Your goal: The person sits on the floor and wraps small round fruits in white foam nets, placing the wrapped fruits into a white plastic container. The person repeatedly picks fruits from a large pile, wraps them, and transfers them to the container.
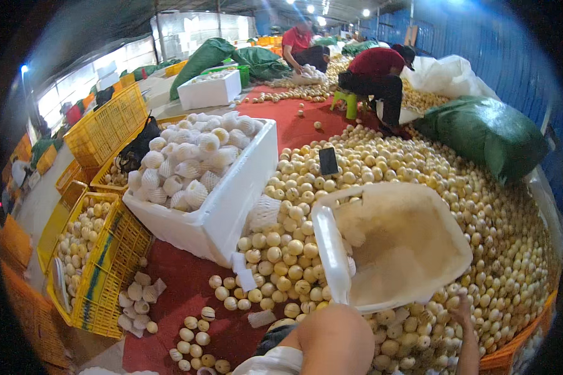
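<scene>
My right hand (460, 309) is low at the right, over a heap of pale yellow round fruits (406, 323), some dark-striped, which look like pepino melons. Its fingers are blurred, and whether they grip a fruit is unclear. Just beyond it a white plastic tub (403, 243) with a stained inside rests tilted on the heap, close to my bare knee (340, 335). Out of view is my left hand. To the left stands a white foam box (234, 206), piled high with fruits in white foam net sleeves (187, 159).
Yellow plastic crates (110, 267) of fruit line the left. Sleeved fruits (138, 304) and loose ones (197, 337) lie near a red mat (169, 276). A dark flat rectangular object (328, 161) tops the heap. Two people (375, 70) work farther back, near a green sack (488, 131).
</scene>
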